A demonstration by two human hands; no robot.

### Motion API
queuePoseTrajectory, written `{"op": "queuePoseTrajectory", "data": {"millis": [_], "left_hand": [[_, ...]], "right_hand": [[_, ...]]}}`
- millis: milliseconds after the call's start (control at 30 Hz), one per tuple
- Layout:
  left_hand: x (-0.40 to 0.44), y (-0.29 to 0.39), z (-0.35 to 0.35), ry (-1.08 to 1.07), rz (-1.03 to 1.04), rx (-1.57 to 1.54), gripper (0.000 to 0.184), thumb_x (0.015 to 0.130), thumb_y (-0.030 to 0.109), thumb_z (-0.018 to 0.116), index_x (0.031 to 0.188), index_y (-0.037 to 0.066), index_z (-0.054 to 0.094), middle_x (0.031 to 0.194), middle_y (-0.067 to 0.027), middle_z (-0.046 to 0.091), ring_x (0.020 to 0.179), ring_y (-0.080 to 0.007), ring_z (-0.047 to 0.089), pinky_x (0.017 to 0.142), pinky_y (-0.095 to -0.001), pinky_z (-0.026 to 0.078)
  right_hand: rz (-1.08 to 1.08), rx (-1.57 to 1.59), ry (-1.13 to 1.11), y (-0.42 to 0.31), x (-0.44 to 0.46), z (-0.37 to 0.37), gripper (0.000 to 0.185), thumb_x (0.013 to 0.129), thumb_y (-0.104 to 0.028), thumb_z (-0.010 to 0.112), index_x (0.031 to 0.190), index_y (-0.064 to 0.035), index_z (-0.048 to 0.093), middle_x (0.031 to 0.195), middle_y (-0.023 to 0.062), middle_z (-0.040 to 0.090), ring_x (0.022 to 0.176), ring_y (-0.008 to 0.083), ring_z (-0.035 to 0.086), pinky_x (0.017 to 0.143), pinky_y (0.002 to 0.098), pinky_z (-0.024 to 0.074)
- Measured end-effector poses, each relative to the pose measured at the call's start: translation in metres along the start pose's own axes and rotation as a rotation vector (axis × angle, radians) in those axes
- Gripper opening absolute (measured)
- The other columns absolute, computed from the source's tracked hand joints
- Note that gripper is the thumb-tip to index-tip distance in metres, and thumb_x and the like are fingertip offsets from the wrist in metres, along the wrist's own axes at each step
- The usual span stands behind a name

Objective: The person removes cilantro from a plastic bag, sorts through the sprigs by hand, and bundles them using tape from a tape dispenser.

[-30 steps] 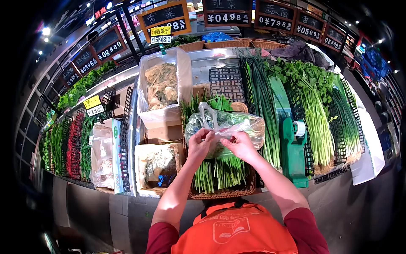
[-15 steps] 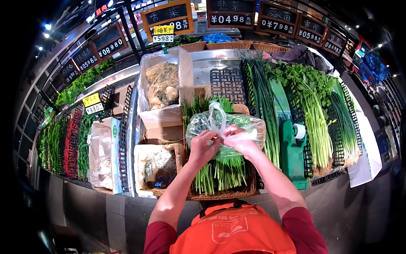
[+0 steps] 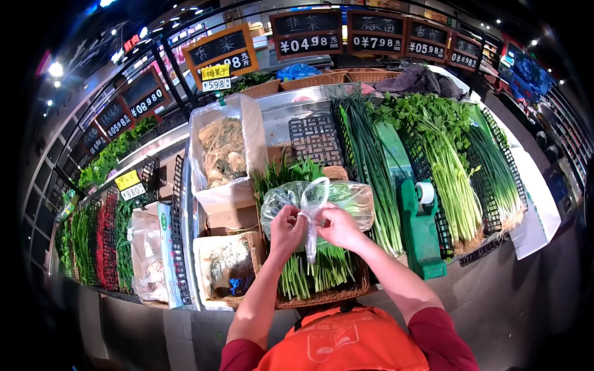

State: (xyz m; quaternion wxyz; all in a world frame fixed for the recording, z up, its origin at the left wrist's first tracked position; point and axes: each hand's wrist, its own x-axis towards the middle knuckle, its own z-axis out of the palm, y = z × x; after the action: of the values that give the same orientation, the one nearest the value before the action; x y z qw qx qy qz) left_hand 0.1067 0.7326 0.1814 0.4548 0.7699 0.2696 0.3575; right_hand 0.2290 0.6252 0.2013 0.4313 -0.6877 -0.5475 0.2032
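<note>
A clear plastic bag point(image 3: 359, 196) with something green inside lies over bunches of cut green stems in a wicker basket point(image 3: 334, 299). My left hand point(image 3: 288, 230) pinches the bag's gathered neck from the left, fingers closed. From the right, my right hand point(image 3: 338, 227) grips the same neck, its fingertips close to the left hand's. One handle loop stands up above the fingers, and a twisted end hangs down between the hands over the green stems point(image 3: 322, 272). My fingers partly hide the knot area.
Right of the basket stand a green tape dispenser point(image 3: 423, 229), long dark green stalks point(image 3: 377, 179) and celery-like bunches point(image 3: 448, 179). On the left are a lined box of dried vegetables point(image 3: 224, 151) and a smaller box point(image 3: 226, 263). Price signs point(image 3: 306, 34) line the back.
Both hands have drawn close together at the bag's neck. A twisted plastic end now hangs below them. The view has shifted slightly, with the stall tilting in frame.
</note>
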Motion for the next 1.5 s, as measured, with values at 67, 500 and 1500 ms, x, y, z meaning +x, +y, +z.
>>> {"op": "queuePoseTrajectory", "data": {"millis": [67, 500, 1500], "left_hand": [[0.004, -0.011, 0.002, 0.016, -0.045, -0.086, 0.01, 0.082, 0.005, 0.048, 0.087, 0.0, 0.055, 0.068, -0.001, 0.055, 0.058, -0.007, 0.05, 0.053, -0.0228, 0.042], [0.019, -0.002, -0.021, -0.001, -0.407, -0.544, 0.011, 0.084, 0.016, 0.052, 0.084, 0.007, 0.057, 0.071, -0.003, 0.058, 0.061, -0.0107, 0.053, 0.054, -0.0231, 0.043], [-0.02, -0.017, -0.004, -0.093, 0.234, 0.701, 0.038, 0.066, 0.029, 0.067, 0.097, 0.008, 0.059, 0.089, -0.0078, 0.055, 0.089, -0.0253, 0.051, 0.082, -0.0401, 0.035]], "right_hand": [[-0.046, 0.114, 0.014, 0.005, -0.002, 0.008, 0.014, 0.071, -0.016, 0.067, 0.076, -0.0051, 0.059, 0.095, 0.006, 0.054, 0.085, 0.0194, 0.055, 0.074, 0.0325, 0.0462], [0.192, 0.723, 0.186, 0.016, 0.006, 0.012, 0.02, 0.083, -0.013, 0.061, 0.067, -0.0073, 0.05, 0.065, -0.0041, 0.047, 0.063, 0.006, 0.045, 0.054, 0.0204, 0.0364], [-0.133, -0.227, 0.059, 0.025, -0.02, -0.01, 0.023, 0.069, -0.013, 0.067, 0.091, -0.0047, 0.062, 0.088, 0.0064, 0.061, 0.091, 0.0241, 0.057, 0.088, 0.032, 0.0425]]}}
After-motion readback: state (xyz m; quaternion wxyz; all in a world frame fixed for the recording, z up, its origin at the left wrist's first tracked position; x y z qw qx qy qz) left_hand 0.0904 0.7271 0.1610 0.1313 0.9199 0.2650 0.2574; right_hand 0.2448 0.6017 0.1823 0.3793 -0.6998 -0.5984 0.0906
